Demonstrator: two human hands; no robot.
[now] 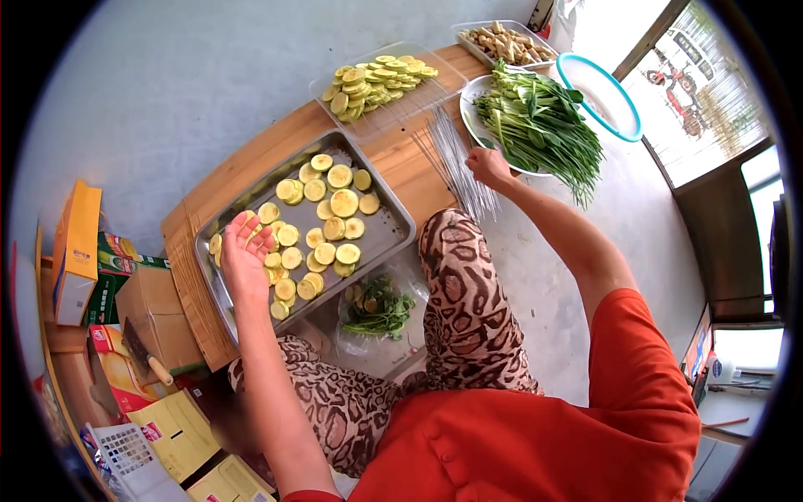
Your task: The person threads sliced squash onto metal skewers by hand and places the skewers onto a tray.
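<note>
My left hand [247, 255] is over the left side of a metal tray [389, 197], palm turned up and fingers loosely spread. Round zucchini slices [344, 202] with yellowish flesh lie scattered in this tray, some overlapping. My right hand [489, 167] is closed beside a bundle of thin metal skewers [460, 163] at the table edge. What its fingers grip, if anything, is too small to make out. Just beyond that hand, long-stemmed leafy greens [544, 125] are heaped on a white plate [474, 125].
More zucchini slices [368, 84] fill a clear plastic container [439, 88] behind the tray. A tub of brownish pieces [506, 43] and a blue-rimmed basin [631, 117] stand farther back. Below the tray is a plastic bag of greens [376, 314]. Boxes [155, 314] and a wooden-handled knife [159, 370] are at left.
</note>
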